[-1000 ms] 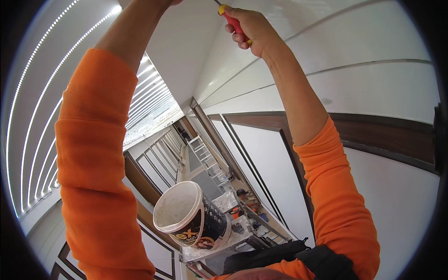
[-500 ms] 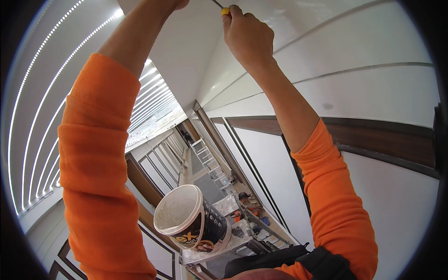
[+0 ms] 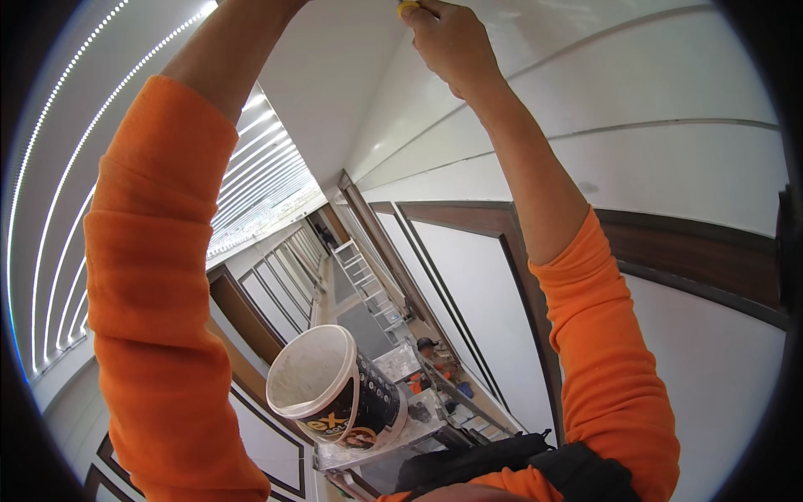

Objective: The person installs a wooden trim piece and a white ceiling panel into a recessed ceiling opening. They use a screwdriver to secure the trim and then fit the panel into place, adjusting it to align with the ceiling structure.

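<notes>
My right hand (image 3: 456,42) is raised overhead by the sloping white ceiling panels (image 3: 619,67). Its fingers are closed round a yellow-handled tool (image 3: 407,8), mostly cut off by the upper edge. What the tool touches is hidden. My left forearm (image 3: 230,63), in an orange sleeve pushed up, also reaches up. The left hand lies beyond the top edge, so neither its fingers nor anything in them shows.
Below me a white bucket with a black label (image 3: 351,393) stands on a spattered platform (image 3: 339,456). Another person (image 3: 427,351) is low beside the right wall. A ladder (image 3: 368,289) stands farther down the corridor. A railing (image 3: 288,272) runs along the left.
Both raised arms have moved slightly higher in the picture, taking more of the left wrist and the tool out of view. The bucket and corridor have shifted slightly left with the view.
</notes>
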Motion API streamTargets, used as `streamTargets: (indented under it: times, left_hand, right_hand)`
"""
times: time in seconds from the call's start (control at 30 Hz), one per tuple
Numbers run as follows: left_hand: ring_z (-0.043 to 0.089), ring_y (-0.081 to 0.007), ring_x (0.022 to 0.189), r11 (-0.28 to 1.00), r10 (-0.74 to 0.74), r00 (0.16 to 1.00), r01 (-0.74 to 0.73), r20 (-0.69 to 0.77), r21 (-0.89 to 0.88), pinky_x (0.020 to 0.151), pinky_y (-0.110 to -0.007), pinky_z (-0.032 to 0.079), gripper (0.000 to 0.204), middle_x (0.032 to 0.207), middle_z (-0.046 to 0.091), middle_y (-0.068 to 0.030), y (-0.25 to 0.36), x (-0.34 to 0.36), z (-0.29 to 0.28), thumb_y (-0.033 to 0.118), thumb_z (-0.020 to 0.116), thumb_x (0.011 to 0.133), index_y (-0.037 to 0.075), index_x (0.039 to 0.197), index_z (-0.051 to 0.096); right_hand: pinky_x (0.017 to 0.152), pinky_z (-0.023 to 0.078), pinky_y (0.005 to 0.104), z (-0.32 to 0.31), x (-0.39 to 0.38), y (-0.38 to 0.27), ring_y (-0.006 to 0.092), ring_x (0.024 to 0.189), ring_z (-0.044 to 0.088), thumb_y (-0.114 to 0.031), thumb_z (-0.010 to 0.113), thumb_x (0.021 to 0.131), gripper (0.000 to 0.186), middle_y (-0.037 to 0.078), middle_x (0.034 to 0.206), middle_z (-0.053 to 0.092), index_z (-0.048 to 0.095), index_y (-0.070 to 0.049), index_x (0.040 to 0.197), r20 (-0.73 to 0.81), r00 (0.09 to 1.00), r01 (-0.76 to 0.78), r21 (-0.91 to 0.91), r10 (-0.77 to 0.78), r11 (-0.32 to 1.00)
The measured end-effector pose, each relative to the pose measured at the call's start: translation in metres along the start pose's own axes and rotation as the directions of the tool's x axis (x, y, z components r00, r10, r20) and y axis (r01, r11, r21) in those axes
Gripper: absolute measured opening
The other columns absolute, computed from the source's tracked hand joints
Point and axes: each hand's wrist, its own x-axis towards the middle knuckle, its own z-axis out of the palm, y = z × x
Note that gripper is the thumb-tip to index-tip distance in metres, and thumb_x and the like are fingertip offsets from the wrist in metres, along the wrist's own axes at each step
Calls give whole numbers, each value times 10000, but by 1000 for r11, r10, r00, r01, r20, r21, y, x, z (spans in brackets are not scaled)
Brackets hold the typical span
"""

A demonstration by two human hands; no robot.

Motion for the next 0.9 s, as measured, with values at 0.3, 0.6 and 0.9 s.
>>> streamTargets:
  times: [0.3, 0.6, 0.9]
  left_hand:
    - [417, -361, 1447, 982, 181, 982, -184, 61, 50, 1213, -420, 312, 731, 1522, 468, -259, -16, 2, 4, 114, 503, 916, 18, 1601, 268]
    - [552, -295, 1250, 925, 288, 869, -361, -402, -117, 1043, -387, 444, 471, 1363, 569, -202, -54, -70, 45, 258, 594, 986, -6, 1365, 501]
    - [650, -196, 1053, 584, -216, 960, 272, 176, -765, 986, -339, 503, 281, 1134, 726, -84, -67, -51, 66, 230, 600, 1026, 21, 1166, 725]
  right_hand:
    - [432, 405, 278, -15, -8, -11, 138, 499, 522, -283, 600, 1024, 230, 50, 729, 605, 631, -69, 1101, 588, 694, -720, 579, 415, 383]
    - [476, 435, 282, -13, -23, -18, 173, 634, 593, -186, 664, 927, 327, 109, 926, 618, 601, 45, 1150, 307, 834, -530, 677, 458, 512]
    - [526, 508, 318, -13, -28, -27, 213, 692, 655, -226, 682, 942, 369, 128, 977, 669, 597, -3, 1224, 90, 957, -291, 331, 277, 898]
